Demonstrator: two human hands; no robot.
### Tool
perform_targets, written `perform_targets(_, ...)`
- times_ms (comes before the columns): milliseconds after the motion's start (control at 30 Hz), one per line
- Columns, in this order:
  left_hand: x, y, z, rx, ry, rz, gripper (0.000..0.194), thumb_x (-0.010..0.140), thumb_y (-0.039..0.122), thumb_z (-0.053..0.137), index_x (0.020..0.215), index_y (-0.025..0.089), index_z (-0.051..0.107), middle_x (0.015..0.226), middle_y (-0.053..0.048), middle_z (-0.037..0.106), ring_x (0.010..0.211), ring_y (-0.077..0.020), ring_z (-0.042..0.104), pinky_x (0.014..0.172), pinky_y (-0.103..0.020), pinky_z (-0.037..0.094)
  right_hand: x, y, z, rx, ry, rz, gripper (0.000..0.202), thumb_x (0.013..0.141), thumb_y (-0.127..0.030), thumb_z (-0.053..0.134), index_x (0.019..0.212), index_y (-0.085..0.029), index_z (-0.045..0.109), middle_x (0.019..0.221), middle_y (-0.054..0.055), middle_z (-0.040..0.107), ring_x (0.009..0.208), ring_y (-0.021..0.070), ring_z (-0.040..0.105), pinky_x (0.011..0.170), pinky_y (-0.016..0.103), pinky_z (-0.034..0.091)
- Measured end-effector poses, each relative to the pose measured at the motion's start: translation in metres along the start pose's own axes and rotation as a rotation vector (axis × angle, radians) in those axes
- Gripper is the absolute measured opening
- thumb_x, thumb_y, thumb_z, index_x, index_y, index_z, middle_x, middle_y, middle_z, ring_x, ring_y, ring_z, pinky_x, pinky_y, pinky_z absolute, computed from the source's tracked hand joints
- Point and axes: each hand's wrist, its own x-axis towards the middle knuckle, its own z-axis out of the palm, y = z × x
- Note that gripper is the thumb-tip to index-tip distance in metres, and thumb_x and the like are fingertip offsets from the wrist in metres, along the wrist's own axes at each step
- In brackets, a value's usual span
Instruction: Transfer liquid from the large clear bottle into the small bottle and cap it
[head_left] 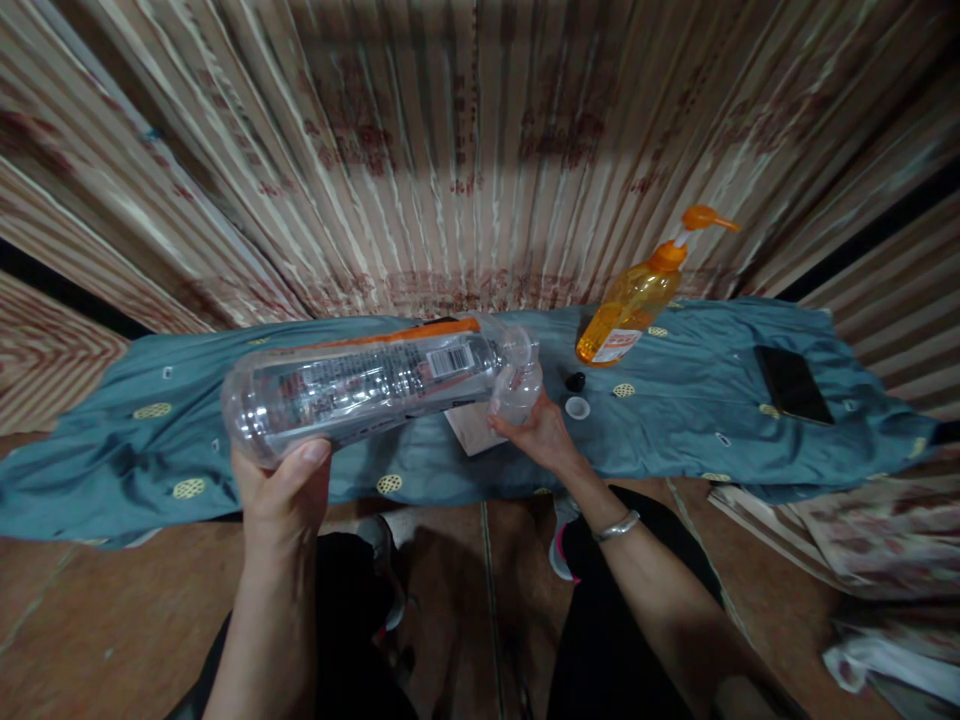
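Note:
My left hand is closed around the base end of a large clear plastic bottle, which has a printed label and barcode. The bottle lies nearly level in the air, its neck toward the right. At that neck my right hand grips a small clear container. The mouth of the large bottle is at or over this container; whether they touch I cannot tell. Any liquid passing between them is not visible. Beside my right hand, a small black cap and a round white cap lie on the cloth.
An orange pump bottle stands toward the back, right of centre. A dark phone-like slab lies at the right. Under my hands is a pale flat item. Blue patterned cloth covers the narrow surface, with a curtain behind.

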Motion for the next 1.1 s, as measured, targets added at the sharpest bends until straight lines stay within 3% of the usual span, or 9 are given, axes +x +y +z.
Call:
perform_targets(100, 0.0, -0.002, -0.001, -0.003, 0.004, 0.003, 0.093, 0.04, 0.046, 0.109, 0.127, 0.032, 0.079, 0.109, -0.007, 0.083, 0.097, -0.0311, 0.081, 0.1, -0.053, 0.067, 0.0, 0.0, 0.0, -0.011, -0.01, 0.017, 0.07, 0.074, -0.034, 0.092, 0.137, -0.022, 0.066, 0.117, 0.01, 0.086, 0.107, 0.0362, 0.085, 0.096, 0.047, 0.068)
perform_targets(300, 0.0, -0.006, -0.006, -0.04, 0.056, -0.003, 0.078, 0.036, 0.042, 0.111, 0.108, 0.029, 0.084, 0.092, -0.001, 0.08, 0.081, -0.0184, 0.074, 0.086, -0.032, 0.067, 0.0, 0.0, 0.001, 0.01, -0.008, 0.029, 0.074, 0.072, -0.034, 0.093, 0.139, -0.021, 0.064, 0.119, 0.011, 0.086, 0.107, 0.0345, 0.085, 0.098, 0.048, 0.067)
perform_targets(567, 0.0, -0.003, -0.004, -0.027, 0.059, -0.018, 0.067, 0.036, 0.041, 0.11, 0.098, 0.032, 0.085, 0.098, -0.002, 0.08, 0.088, -0.024, 0.075, 0.104, -0.051, 0.066, 0.0, 0.001, 0.001, 0.046, -0.009, 0.014, 0.074, 0.072, -0.037, 0.09, 0.138, -0.019, 0.064, 0.123, 0.015, 0.086, 0.113, 0.0381, 0.084, 0.106, 0.055, 0.067)
perform_targets(800, 0.001, -0.005, -0.01, 0.01, 0.01, -0.001, 0.064, 0.043, 0.041, 0.107, 0.103, 0.033, 0.084, 0.103, -0.004, 0.079, 0.099, -0.0302, 0.077, 0.111, -0.058, 0.062, 0.001, 0.0, 0.0, 0.034, -0.006, 0.019, 0.072, 0.071, -0.036, 0.09, 0.136, -0.02, 0.065, 0.12, 0.013, 0.086, 0.112, 0.0398, 0.084, 0.103, 0.055, 0.068)
perform_targets(1100, 0.0, -0.005, -0.006, -0.021, 0.047, 0.012, 0.064, 0.039, 0.039, 0.108, 0.098, 0.032, 0.084, 0.09, 0.0, 0.078, 0.087, -0.0234, 0.075, 0.1, -0.047, 0.067, 0.0, -0.002, 0.0, 0.046, -0.013, 0.031, 0.074, 0.071, -0.036, 0.091, 0.138, -0.02, 0.065, 0.124, 0.015, 0.086, 0.115, 0.0415, 0.084, 0.107, 0.06, 0.067)
